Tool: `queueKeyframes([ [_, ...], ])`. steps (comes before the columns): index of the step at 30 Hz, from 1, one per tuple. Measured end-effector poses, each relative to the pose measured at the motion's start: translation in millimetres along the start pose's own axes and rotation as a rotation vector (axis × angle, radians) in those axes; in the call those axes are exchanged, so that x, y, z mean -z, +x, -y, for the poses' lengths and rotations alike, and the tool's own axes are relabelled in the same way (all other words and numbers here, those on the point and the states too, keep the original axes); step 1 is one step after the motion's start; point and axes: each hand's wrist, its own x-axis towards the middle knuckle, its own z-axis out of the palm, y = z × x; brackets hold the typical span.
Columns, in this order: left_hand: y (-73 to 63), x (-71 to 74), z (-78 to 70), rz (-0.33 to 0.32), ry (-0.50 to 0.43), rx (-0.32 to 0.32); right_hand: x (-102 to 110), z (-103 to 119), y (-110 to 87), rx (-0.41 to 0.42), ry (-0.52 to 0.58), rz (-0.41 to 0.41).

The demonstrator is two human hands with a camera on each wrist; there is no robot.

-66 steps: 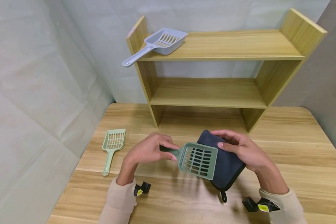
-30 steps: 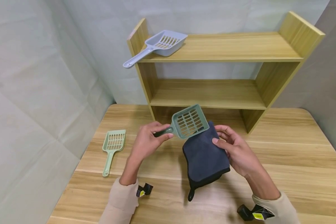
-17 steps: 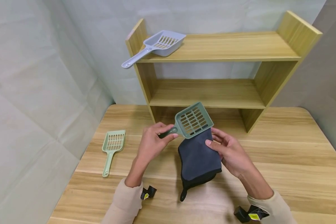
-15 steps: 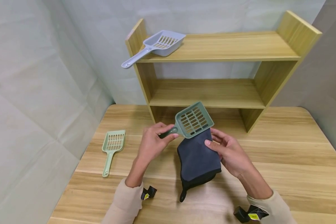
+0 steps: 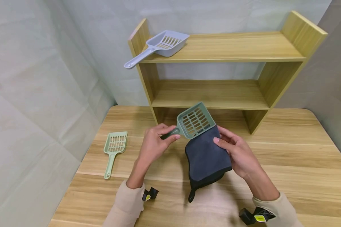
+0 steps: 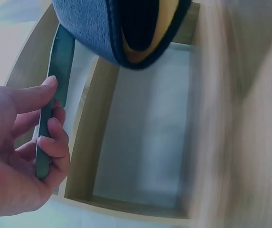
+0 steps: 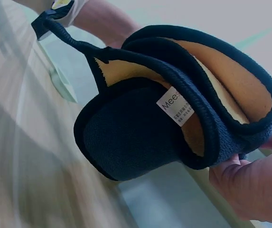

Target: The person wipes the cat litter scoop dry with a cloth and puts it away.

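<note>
In the head view my left hand (image 5: 156, 142) pinches the handle of a dark green litter scoop (image 5: 197, 119), its slotted pan tilted up to the right. The left wrist view shows thumb and fingers around the handle (image 6: 44, 128). My right hand (image 5: 240, 154) grips a folded navy cleaning cloth (image 5: 207, 154) with black edging and a hanging loop. The cloth's top edge meets the lower edge of the scoop's pan. From the right wrist view, the folded cloth (image 7: 131, 128) shows orange inner layers and a white label (image 7: 175, 105).
A pale green litter scoop (image 5: 115, 148) lies on the table (image 5: 301, 176) at the left. Another scoop, pale lilac (image 5: 167, 44), sits at the left end of the top board of a wooden shelf (image 5: 213, 91), its handle sticking out past the side.
Both hands have raised the dark green scoop toward the shelf, and its pan has turned upward. The cloth has swung left beneath it, shifting slightly right again in the last half second.
</note>
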Motion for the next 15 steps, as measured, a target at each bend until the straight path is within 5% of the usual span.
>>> queueKeyframes([
  [8, -0.4, 9.6, 2.9, 0.029, 0.043, 0.035, 8, 6, -3.1, 0.044, 0.029, -0.019],
  [15, -0.6, 11.4, 0.9, 0.009, 0.056, 0.011, 8, 4, -1.3, 0.063, 0.084, 0.066],
])
